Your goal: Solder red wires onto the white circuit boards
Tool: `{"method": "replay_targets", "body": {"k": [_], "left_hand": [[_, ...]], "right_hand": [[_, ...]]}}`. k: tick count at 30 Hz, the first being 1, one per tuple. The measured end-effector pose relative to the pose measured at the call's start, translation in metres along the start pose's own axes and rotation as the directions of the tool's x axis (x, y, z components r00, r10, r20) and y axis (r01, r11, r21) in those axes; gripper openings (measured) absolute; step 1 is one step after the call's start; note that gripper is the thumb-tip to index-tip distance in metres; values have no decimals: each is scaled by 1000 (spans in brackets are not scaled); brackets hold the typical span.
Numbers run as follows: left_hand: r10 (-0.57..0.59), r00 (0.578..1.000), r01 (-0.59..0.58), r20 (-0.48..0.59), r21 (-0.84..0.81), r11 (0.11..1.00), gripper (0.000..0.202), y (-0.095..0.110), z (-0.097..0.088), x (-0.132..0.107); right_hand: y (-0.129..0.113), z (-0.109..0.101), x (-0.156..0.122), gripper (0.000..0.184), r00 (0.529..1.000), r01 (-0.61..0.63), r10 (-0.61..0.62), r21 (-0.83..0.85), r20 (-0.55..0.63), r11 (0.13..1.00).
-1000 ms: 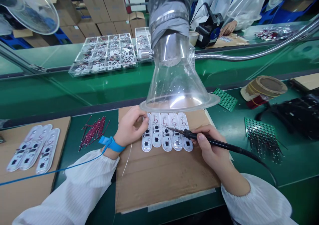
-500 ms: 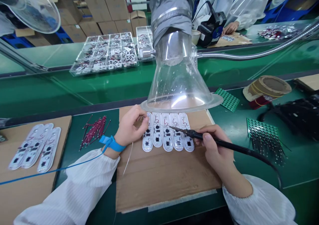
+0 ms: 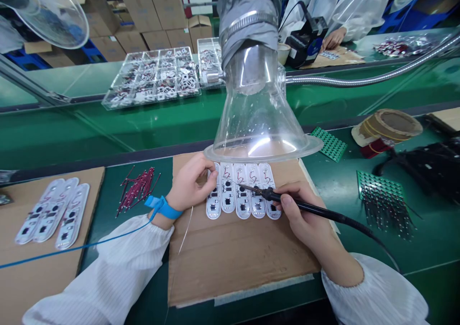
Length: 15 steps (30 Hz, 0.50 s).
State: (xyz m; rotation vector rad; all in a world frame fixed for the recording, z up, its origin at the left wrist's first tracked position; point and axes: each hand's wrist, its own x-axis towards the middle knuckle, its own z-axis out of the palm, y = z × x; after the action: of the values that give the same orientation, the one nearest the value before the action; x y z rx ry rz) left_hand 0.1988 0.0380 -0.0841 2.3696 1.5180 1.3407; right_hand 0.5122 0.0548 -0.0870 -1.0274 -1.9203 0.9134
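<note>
Quietly, the left hand [image 3: 190, 181] sits just left of the frame's middle, palm turned inward, its forearm slanting up from the lower left and a blue strap [image 3: 170, 209] round the wrist. Its fingers are curled, thumb and forefinger pinching a thin wire [image 3: 187, 230] — a loose length trails below the hand. The right hand [image 3: 302, 212] reaches in from the lower right, forearm angled up and leftward, gripping the iron [image 3: 268, 194] like a pen. The iron points left, its tip at the middle of the five boards [image 3: 243, 210] — whether it touches, I cannot tell. These lie in a row at the frame's centre, on cardboard [image 3: 237, 262], just below the clear funnel [image 3: 258, 119].
</note>
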Motion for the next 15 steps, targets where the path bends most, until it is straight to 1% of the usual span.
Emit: {"method": "replay_targets", "body": {"k": [4, 8, 10, 12, 14, 15], "left_hand": [[23, 1000, -23, 8, -27, 999, 13, 2, 1, 1], [14, 1000, -14, 1, -32, 999, 14, -3, -8, 4], [-21, 999, 20, -29, -44, 999, 14, -9, -15, 5], [-93, 993, 87, -78, -77, 993, 13, -15, -20, 5], [-159, 982, 146, -105, -122, 982, 13, -20, -21, 3], [-172, 981, 157, -95, -142, 977, 12, -22, -20, 1]], "right_hand": [[-2, 0, 1, 13, 999, 40, -40, 1, 5, 999], [0, -2, 0, 10, 998, 57, -56, -35, 30, 998], [2, -5, -3, 9, 997, 60, -57, -46, 56, 997], [3, -8, -6, 10, 996, 73, -69, -51, 61, 996], [-1, -13, -6, 10, 996, 89, -89, -33, 0, 995], [-6, -16, -4, 10, 994, 93, -94, -11, -48, 996]]}}
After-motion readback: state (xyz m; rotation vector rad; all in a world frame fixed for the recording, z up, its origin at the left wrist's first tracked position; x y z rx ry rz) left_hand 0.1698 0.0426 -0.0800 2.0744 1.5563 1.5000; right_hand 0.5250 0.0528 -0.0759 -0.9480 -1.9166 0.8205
